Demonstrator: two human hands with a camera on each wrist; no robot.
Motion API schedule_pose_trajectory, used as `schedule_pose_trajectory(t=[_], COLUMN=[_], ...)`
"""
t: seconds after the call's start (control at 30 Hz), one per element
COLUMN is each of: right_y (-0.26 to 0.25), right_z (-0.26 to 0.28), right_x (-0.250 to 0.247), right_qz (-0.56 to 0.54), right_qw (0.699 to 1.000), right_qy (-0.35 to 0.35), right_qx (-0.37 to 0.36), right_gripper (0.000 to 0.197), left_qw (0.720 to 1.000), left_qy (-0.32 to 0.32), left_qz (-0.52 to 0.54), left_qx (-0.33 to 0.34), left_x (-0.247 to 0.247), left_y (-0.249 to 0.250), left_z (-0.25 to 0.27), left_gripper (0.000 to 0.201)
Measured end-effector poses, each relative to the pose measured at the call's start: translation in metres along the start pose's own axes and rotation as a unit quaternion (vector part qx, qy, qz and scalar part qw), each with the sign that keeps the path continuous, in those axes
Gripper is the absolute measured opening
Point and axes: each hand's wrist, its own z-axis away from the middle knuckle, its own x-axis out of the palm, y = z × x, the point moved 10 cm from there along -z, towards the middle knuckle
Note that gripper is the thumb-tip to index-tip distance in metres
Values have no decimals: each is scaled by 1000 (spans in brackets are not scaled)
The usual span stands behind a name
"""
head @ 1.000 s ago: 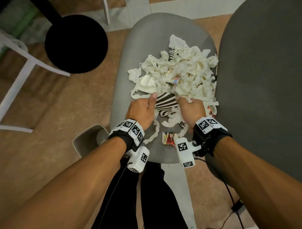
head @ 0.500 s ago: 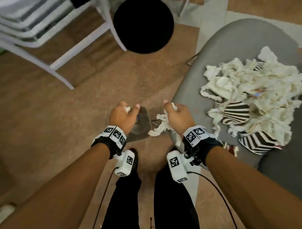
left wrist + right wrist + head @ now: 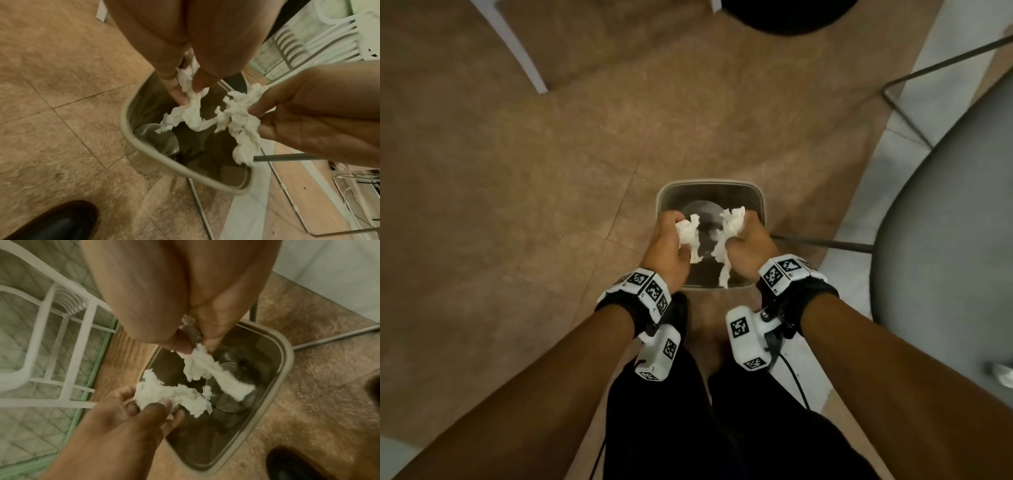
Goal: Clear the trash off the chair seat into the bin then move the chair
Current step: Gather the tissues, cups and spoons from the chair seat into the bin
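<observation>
Left hand (image 3: 667, 245): gripping white paper scraps (image 3: 690, 236) over the bin (image 3: 759, 202).
Right hand (image 3: 748, 248): clutching scraps likewise.
Advice: uncurling fingers fully above the opening.

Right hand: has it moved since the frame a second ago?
Yes. The right hand left the chair seat and now holds paper scraps over the bin.

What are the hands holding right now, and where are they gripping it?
Each holds a wad of white shredded paper over the bin. The left hand and right hand each pinch their wad's upper end, loose strips hanging below.
</observation>
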Motion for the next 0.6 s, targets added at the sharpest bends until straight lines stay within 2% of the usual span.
schedule_pose_trajectory(t=[0.1, 0.13, 0.27, 0.37, 0.43, 0.5, 0.6], right_y=[15, 18, 20, 11, 3, -7, -41], right_z=[-24, -28, -29, -10, 10, 36, 101], right_x=[15, 20, 19, 18, 11, -5, -60], right_qz=[-14, -5, 7, -6, -40, -68, -128], right_qw=[999, 999, 999, 999, 998, 995, 987], right_qy=[-38, -51, -36, -44, -53, -65, -56], right_qx=[-7, -2, -10, -16, -19, -41, -75], right_gripper=[73, 74, 57, 27, 13, 13, 18], left_qw=[1000, 999, 999, 1000, 1000, 999, 994], left_qy=[-27, -34, -29, -13, -21, -29, -26], left_qz=[-12, -34, -15, -7, 9, 15, -31], left_qx=[0, -5, 2, 7, 21, 41, 98], left_x=[17, 19, 12, -4, -19, -38, -67], left_y=[-14, -16, -8, 9, 38, 83, 182], left_z=[-13, -14, -13, -1, 10, 19, 33], left_gripper=[61, 59, 47, 35, 31, 29, 25])
